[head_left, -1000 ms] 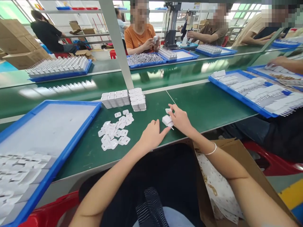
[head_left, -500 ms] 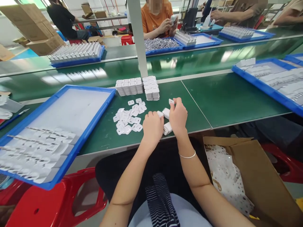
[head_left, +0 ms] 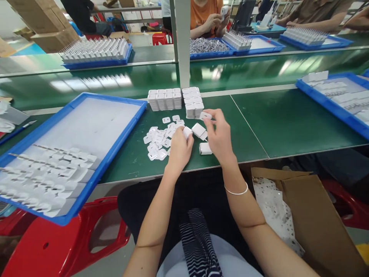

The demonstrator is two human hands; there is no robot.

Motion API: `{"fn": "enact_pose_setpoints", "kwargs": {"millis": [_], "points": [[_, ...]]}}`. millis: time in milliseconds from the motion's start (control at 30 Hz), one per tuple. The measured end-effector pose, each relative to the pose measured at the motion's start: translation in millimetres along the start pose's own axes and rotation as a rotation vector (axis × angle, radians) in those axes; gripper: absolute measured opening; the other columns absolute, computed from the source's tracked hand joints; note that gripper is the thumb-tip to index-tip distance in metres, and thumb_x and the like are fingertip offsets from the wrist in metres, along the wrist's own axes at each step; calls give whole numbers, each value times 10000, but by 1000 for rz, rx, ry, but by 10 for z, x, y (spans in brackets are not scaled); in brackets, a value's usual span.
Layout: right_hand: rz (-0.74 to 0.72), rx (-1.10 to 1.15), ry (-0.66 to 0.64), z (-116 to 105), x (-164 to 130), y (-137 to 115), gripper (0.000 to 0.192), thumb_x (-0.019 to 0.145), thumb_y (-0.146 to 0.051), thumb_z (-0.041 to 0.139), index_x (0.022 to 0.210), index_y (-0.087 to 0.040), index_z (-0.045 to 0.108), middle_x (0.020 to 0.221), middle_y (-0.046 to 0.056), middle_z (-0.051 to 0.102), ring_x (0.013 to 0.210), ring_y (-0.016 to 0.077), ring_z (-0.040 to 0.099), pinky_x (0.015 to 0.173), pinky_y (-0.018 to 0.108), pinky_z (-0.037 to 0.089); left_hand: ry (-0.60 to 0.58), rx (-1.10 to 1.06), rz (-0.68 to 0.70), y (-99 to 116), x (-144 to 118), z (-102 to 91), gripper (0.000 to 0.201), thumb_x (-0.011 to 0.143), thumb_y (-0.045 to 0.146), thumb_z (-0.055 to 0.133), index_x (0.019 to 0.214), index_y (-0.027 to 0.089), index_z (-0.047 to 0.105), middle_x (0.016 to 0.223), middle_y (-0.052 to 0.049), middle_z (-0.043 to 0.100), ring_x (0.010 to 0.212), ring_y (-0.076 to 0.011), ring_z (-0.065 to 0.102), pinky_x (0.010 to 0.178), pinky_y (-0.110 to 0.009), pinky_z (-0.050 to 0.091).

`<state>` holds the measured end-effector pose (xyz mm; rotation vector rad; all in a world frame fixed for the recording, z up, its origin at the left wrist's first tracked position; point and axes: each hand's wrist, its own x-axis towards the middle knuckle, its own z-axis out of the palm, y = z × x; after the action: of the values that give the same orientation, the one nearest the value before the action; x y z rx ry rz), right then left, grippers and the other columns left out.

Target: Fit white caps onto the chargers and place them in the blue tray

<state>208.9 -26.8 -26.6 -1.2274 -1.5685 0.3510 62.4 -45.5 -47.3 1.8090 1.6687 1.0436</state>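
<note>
Both my hands shifted toward stacks since earlier: left hand (head_left: pixel 179 148) pinching small white piece (head_left: pixel 187 132); right hand (head_left: pixel 220 134) pinching white cap (head_left: pixel 205 115), white housing (head_left: pixel 198 130) between them.

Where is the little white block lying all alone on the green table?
In the head view, the white block lies on the green table near its front edge, just below the right hand and right of the left hand.
</note>
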Motion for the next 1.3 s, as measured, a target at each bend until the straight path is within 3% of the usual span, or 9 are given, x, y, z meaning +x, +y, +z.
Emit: {"fn": "enact_pose_setpoints", "kwargs": {"millis": [167,400,500,633,800,967,1133,1200,1300], "points": [[154,-282,-162,167,113,-14,131,1015,-194,365,923,-249,442,818,36,605,689,217,559,648,315,376,-83,-37,12,73,-20,46,271,1001,288,479,1236,155,499,1157,-146,652,1100,-275,617,945,-418,480],[207,-150,-240,64,141,194,148,1006,-224,395,868,-267,364,730,-10,516,645,193,470,643,299,327,-180,-124,1,34,25,-94,255,1018,366,469,1174,186,559,1064,-86,662,948,-227,622,857,-375,490],[259,-153,-225,40,165,262,149,1000,-230,417,860,-265,382,714,-18,521,632,188,466,639,299,325,-174,-435,60,1,46,-143,281,1020,430,492,1199,229,573,1123,-65,652,990,-195,622,890,-337,514],[218,-171,-148,28,166,221,157,969,-217,493,823,-248,445,745,-3,581,684,191,527,672,318,370,-135,-801,147,-11,11,-214,474,862,438,760,1269,269,585,1314,-75,623,1204,-232,612,1018,-359,528],[210,313,-23,-122,-13,-90,63,915,-239,655,869,-235,611,720,-25,685,646,148,625,630,286,479,-86,-742,220,1,-211,-410,430,875,365,764,1268,288,607,1339,-92,648,1267,-258,611,1027,-394,539],[378,671,-278,-278,-254,-349,173,866,-242,771,1032,-237,724,677,-37,722,557,116,635,539,250,509,-81,-729,260,-72,-524,-557,413,915,243,707,1255,301,480,1119,-62,652,1057,-207,681,876,-348,584],[447,787,-427,-351,-385,-418,190,883,-221,779,1061,-248,717,687,-33,751,560,109,671,522,216,528,-143,-647,244,-196,-767,-610,497,964,325,634,1410,313,415,1207,-99,568,1032,-195,608,846,-337,562],[484,829,-469,-366,-428,-454,171,896,-209,768,1029,-254,671,717,-28,775,580,119,696,539,215,548,-142,-651,241,-197,-816,-614,482,968,348,631,1414,298,455,1192,-103,586,1036,-199,611,873,-349,552],[544,883,-498,-318,-511,-532,126,923,-230,732,963,-256,616,796,-9,798,703,152,747,630,258,602,-4,-694,216,-129,-838,-563,462,855,329,793,1263,256,590,969,-40,626,859,-153,626,772,-288,551]]}}
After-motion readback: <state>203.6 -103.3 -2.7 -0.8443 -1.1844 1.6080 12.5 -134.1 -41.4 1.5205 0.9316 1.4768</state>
